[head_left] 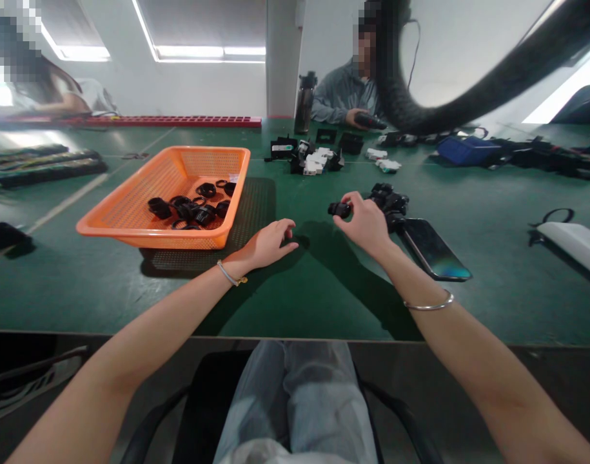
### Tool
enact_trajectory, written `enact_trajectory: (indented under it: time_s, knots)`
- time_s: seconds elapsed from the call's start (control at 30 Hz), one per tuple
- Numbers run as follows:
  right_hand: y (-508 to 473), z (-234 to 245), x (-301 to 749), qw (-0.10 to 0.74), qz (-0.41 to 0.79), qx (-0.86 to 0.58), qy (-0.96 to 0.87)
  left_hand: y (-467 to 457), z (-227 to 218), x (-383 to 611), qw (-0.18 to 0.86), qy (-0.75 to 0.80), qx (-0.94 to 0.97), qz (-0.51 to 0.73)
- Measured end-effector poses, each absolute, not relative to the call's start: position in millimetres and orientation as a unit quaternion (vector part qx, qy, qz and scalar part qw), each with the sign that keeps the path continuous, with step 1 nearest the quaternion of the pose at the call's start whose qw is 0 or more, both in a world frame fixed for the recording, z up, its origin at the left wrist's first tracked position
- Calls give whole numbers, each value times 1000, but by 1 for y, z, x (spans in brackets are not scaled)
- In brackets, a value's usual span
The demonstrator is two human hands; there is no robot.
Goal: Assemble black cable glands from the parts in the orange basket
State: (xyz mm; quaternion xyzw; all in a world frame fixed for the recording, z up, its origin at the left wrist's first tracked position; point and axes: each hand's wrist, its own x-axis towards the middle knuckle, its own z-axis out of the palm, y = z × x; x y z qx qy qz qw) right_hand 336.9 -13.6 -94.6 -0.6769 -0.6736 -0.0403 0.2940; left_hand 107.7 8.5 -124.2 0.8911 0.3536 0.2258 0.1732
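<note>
Here the right hand (pixel 367 222) pinches a small black fitting (pixel 340 209) between thumb and fingertips, just beside a pile of black parts (pixel 390 198) that lies within easy reach. The left hand (pixel 268 245) rests half-open and empty on the green table (pixel 324 303), near the orange basket (pixel 130 225) of black rings (pixel 193 209).

right hand (pixel 365 222): fingers pinch a black part (pixel 340 209); its right side is hidden, shape not clear. the hand also covers the front of the black pile (pixel 390 198) and a corner of the phone (pixel 434 250). left hand (pixel 270 243): dark patch at the fingertips, thing or shadow, cannot tell. pieces (pixel 193 209) in the basket (pixel 125 216) are too small to sort. hose (pixel 469 96) and white box (pixel 578 241) are cut off at the right edge.
</note>
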Motion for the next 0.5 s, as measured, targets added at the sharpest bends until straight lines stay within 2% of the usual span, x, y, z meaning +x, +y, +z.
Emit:
enact_trajectory:
  time_s: [0.17,0.3,0.5]
  knots:
    - [-2,-91,369,248,-102,-747,-609,8,-126,107,132,333,911,203]
    - [2,-98,378,191,-111,-758,-614,6,-124,107,115,329,918,190]
    - [2,-105,378,164,-136,-756,-619,5,-123,110,92,324,923,184]
